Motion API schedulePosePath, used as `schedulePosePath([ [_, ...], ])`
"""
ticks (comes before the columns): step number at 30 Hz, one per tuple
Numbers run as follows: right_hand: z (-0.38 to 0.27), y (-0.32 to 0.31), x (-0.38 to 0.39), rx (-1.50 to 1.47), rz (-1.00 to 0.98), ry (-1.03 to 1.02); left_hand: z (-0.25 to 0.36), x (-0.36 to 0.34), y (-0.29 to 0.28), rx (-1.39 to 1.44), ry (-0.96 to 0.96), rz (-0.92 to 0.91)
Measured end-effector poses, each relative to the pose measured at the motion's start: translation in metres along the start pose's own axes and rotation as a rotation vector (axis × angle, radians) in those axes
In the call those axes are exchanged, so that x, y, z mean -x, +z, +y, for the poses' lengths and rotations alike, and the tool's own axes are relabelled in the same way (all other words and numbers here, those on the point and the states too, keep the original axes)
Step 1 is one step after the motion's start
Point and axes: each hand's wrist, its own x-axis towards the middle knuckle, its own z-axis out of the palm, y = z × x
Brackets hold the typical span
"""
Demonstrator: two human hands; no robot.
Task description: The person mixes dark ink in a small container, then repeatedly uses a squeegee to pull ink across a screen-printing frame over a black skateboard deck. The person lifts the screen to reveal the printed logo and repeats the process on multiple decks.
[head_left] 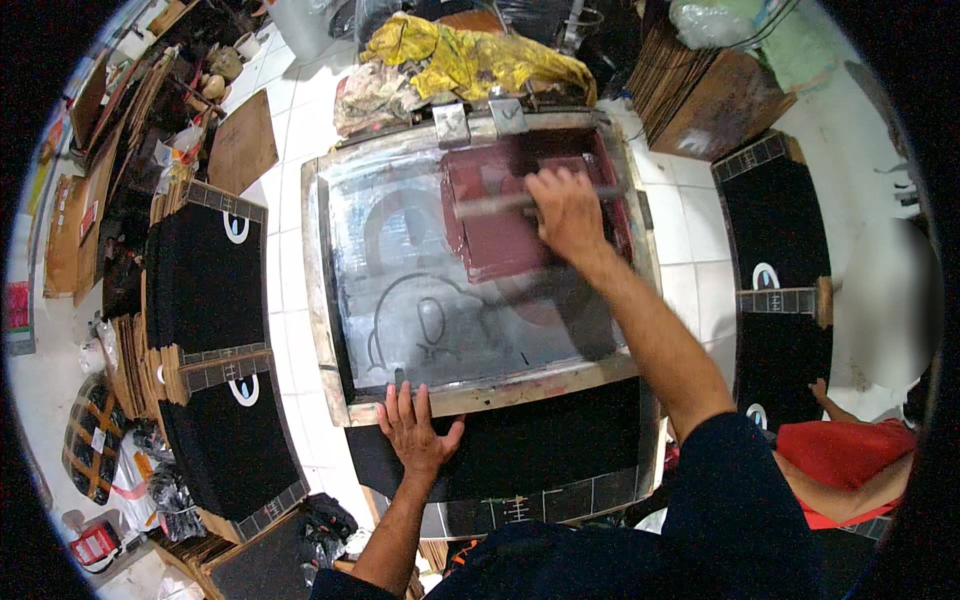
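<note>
A screen-printing screen in a wooden frame (530,400) lies over a black board (540,450). Its mesh (400,250) bears dark drawn shapes, with maroon ink (490,245) spread over the upper right. My right hand (568,210) grips a long squeegee (485,206) across that ink, slightly blurred. My left hand (416,430) lies with fingers apart on the frame's near edge at the lower left, holding nothing. Two metal clamps (508,117) sit on the frame's far edge.
Stained yellow cloth (480,60) heaps beyond the screen. Black printed boards (205,280) on stacks line the left, others (775,215) the right. Cardboard stacks (700,100) stand at back right. A co-worker's red sleeve and arm (840,450) are at lower right. White tiles (290,250) surround the screen.
</note>
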Motion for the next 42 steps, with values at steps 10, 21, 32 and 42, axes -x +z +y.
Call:
schedulePosePath([
  [10, 0.033, 0.039, -0.08, -0.011, 0.138, -0.011, -0.002, 0.001, 0.001, -0.027, 0.025, 0.027],
  [21, -0.024, -0.019, 0.047, 0.01, -0.017, 0.033, -0.002, 0.0, 0.0, -0.023, 0.036, 0.019],
  [32, -0.022, -0.019, 0.058, -0.022, 0.013, 0.003, 0.002, -0.032, -0.034, 0.138, 0.08, 0.041],
  [42, 0.01, -0.035, 0.02, -0.175, -0.122, -0.007, 0.007, -0.051, -0.074, 0.206, 0.098, -0.053],
])
